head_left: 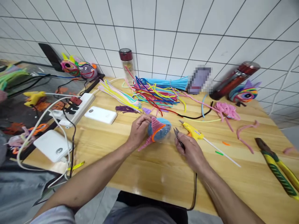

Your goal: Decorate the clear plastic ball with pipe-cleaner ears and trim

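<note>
My left hand (139, 129) is closed on a clear round ball (161, 130) partly covered with blue, pink and orange pipe cleaners. Two pink pointed pieces stick out on its left side, beside the fingers. In my right hand (190, 151) is a pair of small dark scissors (177, 133), their tips pointing at the ball but apart from it. Just beyond that hand lies a yellow glue gun (193, 130) with a white glue stick (221, 151) coming out of its back.
Colourful pipe cleaners (156, 93) are heaped at the back, near a glass bottle (127, 63) and a tilted red flask (235, 79). Green-yellow pliers (277, 168) lie at the right. At the left are a power strip (80, 109), power banks (100, 115) and loose cables.
</note>
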`<state>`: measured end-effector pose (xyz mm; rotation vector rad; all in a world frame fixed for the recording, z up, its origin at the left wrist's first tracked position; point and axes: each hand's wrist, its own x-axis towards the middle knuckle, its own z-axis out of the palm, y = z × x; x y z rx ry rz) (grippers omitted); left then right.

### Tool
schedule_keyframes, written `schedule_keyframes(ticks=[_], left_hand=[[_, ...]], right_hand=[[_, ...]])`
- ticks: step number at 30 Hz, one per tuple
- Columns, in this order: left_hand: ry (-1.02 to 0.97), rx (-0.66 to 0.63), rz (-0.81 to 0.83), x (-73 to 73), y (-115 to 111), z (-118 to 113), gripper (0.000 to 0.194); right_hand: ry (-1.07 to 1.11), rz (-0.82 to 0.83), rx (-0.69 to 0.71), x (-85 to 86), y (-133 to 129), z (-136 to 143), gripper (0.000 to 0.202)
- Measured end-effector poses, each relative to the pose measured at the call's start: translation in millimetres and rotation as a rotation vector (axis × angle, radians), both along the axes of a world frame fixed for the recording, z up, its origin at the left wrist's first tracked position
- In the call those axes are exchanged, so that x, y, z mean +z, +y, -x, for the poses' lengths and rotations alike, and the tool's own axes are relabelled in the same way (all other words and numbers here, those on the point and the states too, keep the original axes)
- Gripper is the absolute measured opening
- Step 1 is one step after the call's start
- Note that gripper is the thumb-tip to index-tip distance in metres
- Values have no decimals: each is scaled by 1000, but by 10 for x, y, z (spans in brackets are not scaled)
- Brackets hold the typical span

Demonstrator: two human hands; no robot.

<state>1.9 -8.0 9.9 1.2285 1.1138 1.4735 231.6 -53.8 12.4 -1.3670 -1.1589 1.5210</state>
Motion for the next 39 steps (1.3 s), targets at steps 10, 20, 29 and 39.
schedule_keyframes(ticks=[10, 20, 29, 39], left_hand=[[-3, 26, 153, 11, -27, -33, 31], [-58, 78, 280, -50, 39, -1, 57], [169, 152, 423, 44, 100, -13, 61], [181, 184, 392, -176, 195, 96, 72]], right_hand=[[-39, -148, -37, 192, -20, 64, 63], [-665, -638, 50, 665, -239, -601, 57], [-1174, -980, 46, -5, -516, -1233, 31], [-1120, -994, -5, -114, -518, -1333, 17]])
